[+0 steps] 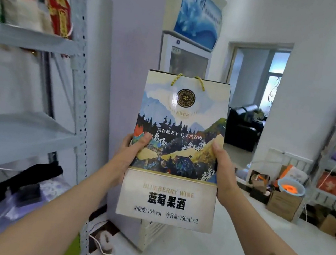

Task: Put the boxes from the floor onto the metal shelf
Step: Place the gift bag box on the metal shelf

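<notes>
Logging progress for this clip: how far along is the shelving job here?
Done: none visible; the grey metal shelf at left has a bare middle tier. In hand: the left hand and right hand grip a tall blueberry wine gift box, held upright in the air. Left: shelving it; brown cardboard boxes sit on the floor.

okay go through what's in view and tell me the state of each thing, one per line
Blueberry wine gift box with mountain artwork: upright, lifted in the air.
Left hand: grips the box's left edge.
Right hand: grips the box's right edge.
Grey metal shelf: middle board bare.
White display fridge: door closed.
</notes>
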